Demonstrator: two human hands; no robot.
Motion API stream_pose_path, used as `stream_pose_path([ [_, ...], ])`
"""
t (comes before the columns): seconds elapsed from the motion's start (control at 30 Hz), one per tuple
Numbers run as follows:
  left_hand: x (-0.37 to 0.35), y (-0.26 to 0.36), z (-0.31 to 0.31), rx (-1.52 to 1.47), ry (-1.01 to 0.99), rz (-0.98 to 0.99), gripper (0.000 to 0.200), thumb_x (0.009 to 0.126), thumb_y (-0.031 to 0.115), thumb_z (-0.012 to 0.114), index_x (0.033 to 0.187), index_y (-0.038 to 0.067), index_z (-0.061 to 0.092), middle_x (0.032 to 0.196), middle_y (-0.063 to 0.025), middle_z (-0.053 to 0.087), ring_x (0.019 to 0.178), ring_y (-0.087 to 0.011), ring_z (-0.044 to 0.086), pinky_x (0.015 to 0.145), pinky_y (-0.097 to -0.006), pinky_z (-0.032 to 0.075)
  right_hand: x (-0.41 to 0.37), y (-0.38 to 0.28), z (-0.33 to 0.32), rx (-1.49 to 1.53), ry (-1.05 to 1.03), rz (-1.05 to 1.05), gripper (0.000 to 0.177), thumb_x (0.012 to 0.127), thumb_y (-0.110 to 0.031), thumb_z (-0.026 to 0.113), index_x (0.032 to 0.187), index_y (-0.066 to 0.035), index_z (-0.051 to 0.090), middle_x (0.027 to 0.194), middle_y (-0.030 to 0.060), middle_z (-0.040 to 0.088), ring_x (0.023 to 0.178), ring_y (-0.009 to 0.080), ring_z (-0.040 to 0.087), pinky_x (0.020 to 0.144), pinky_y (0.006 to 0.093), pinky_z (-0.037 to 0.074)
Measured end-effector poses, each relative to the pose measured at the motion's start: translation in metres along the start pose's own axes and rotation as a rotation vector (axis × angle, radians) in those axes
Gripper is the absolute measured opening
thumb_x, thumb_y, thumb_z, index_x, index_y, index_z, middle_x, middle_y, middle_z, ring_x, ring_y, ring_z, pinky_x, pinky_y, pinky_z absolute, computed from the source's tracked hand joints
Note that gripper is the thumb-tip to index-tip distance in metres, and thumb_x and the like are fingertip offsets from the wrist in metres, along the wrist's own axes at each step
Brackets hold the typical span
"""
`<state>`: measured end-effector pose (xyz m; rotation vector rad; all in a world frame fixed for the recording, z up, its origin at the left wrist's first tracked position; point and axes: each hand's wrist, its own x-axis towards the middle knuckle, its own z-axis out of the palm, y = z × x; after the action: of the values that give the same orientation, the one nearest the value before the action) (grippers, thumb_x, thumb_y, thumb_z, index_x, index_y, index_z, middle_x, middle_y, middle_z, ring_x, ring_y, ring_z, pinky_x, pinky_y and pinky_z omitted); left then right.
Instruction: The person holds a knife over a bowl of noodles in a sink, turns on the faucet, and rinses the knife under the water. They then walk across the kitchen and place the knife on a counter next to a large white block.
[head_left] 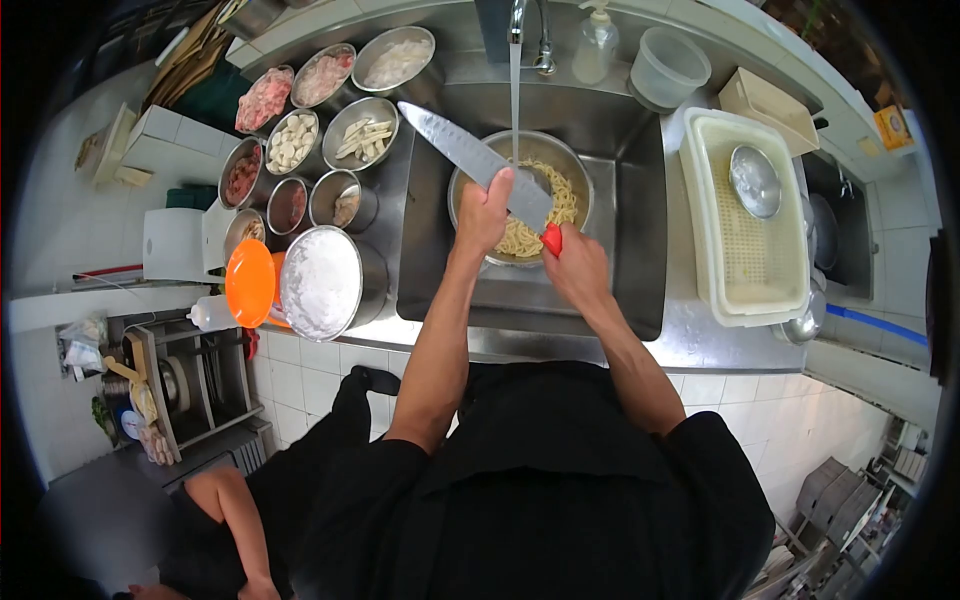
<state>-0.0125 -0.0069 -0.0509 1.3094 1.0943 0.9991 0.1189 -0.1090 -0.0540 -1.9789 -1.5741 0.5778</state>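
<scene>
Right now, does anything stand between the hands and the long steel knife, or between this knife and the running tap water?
Nothing visible does. The right hand grips the long steel knife with a red handle, the left hand holds its blade, and the thin stream of tap water falls straight onto the blade.

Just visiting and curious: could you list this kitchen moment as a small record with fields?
Place: steel sink, tap running
Left hand: closed over the knife blade
Right hand: grips its red handle
Below: bowl of noodles
Beside: metal bowls of ingredients, white crate
</scene>
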Motion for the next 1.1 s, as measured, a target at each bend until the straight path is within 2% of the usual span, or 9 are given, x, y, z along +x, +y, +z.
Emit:
stream_pose_path([
  [0.43, -0.01, -0.015, -0.003, -0.086, 0.178, -0.093, 0.033, 0.092, 0.03, 0.05, 0.077, 0.003, 0.061, 0.062, -0.0008, 0.056, 0.049, -0.0064, 0.048, 0.043, -0.0228, 0.036, 0.015, -0.003, -0.002, -0.141, -0.071, -0.05, 0.018, 0.076, -0.015, 0.063, 0.084, 0.0, 0.057, 0.074, 0.0231, 0.063, 0.068, 0.0412, 0.062, 0.06, 0.0489, 0.049],
  [0.5, -0.014, -0.013, -0.003, -0.11, 0.182, -0.101, 0.033, 0.092, 0.03, 0.05, 0.076, 0.003, 0.061, 0.061, -0.0008, 0.056, 0.049, -0.0066, 0.047, 0.043, -0.0233, 0.035, 0.018, -0.001, 0.0, -0.12, -0.076, -0.189, 0.018, 0.077, -0.015, 0.061, 0.085, 0.0, 0.057, 0.075, 0.0229, 0.063, 0.068, 0.0413, 0.062, 0.061, 0.0489, 0.049],
  [0.73, -0.004, -0.013, -0.001, 0.024, 0.168, -0.163, 0.037, 0.094, 0.029, 0.047, 0.072, 0.001, 0.06, 0.059, -0.0019, 0.055, 0.048, -0.0086, 0.047, 0.045, -0.0261, 0.035, 0.03, 0.002, 0.015, -0.128, -0.176, -0.061, 0.019, 0.077, -0.013, 0.059, 0.089, 0.001, 0.054, 0.075, 0.0244, 0.063, 0.071, 0.0426, 0.062, 0.065, 0.0516, 0.048],
  [0.8, 0.001, -0.011, 0.003, 0.125, 0.145, -0.134, 0.044, 0.094, 0.034, 0.048, 0.067, 0.001, 0.059, 0.056, -0.0029, 0.053, 0.047, -0.0098, 0.047, 0.046, -0.0266, 0.037, 0.028, 0.014, 0.025, 0.107, 0.072, -0.198, 0.024, 0.08, -0.014, 0.059, 0.094, 0.003, 0.047, 0.077, 0.0263, 0.061, 0.071, 0.0449, 0.06, 0.067, 0.0525, 0.048],
  [0.83, 0.002, 0.0, 0.002, 0.181, -0.007, -0.211, 0.05, 0.092, 0.041, 0.05, 0.062, 0.001, 0.058, 0.052, -0.0039, 0.052, 0.047, -0.0111, 0.049, 0.047, -0.028, 0.037, 0.023, 0.022, 0.029, 0.104, 0.062, -0.201, 0.024, 0.08, -0.014, 0.059, 0.094, 0.003, 0.047, 0.077, 0.0263, 0.061, 0.071, 0.0449, 0.06, 0.067, 0.0525, 0.048],
  [0.93, 0.002, 0.011, -0.004, 0.157, -0.245, -0.291, 0.061, 0.088, 0.052, 0.054, 0.055, 0.001, 0.055, 0.048, -0.0035, 0.048, 0.044, -0.0132, 0.049, 0.046, -0.0298, 0.037, 0.012, 0.045, 0.018, 0.183, -0.02, -0.143, 0.026, 0.086, -0.016, 0.058, 0.096, 0.002, 0.041, 0.073, 0.0217, 0.06, 0.059, 0.0368, 0.061, 0.056, 0.0461, 0.05],
  [1.0, -0.005, 0.026, -0.008, 0.295, -0.239, -0.306, 0.056, 0.09, 0.046, 0.054, 0.055, 0.003, 0.053, 0.051, -0.0026, 0.048, 0.047, -0.009, 0.046, 0.048, -0.025, 0.039, 0.003, 0.052, 0.002, 0.737, -0.312, 0.437, 0.025, 0.09, -0.018, 0.056, 0.094, 0.001, 0.04, 0.066, 0.014, 0.057, 0.048, 0.0232, 0.058, 0.044, 0.0359, 0.047],
  [1.03, -0.007, 0.025, -0.01, 0.355, -0.234, -0.25, 0.055, 0.09, 0.044, 0.055, 0.055, 0.002, 0.053, 0.051, -0.0018, 0.048, 0.047, -0.0086, 0.045, 0.047, -0.0272, 0.037, -0.002, 0.056, -0.003, 0.835, -0.317, 0.5, 0.025, 0.091, -0.019, 0.055, 0.094, 0.001, 0.04, 0.063, 0.0085, 0.054, 0.044, 0.0137, 0.054, 0.037, 0.0284, 0.042],
  [1.1, -0.011, 0.025, -0.009, 0.418, -0.246, -0.199, 0.053, 0.09, 0.043, 0.056, 0.056, 0.002, 0.053, 0.051, -0.0022, 0.047, 0.048, -0.0084, 0.045, 0.047, -0.0291, 0.037, -0.011, 0.071, -0.006, 0.892, -0.31, 0.529, 0.023, 0.09, -0.017, 0.055, 0.092, 0.001, 0.04, 0.062, 0.0083, 0.054, 0.043, 0.0145, 0.053, 0.037, 0.0292, 0.042],
])
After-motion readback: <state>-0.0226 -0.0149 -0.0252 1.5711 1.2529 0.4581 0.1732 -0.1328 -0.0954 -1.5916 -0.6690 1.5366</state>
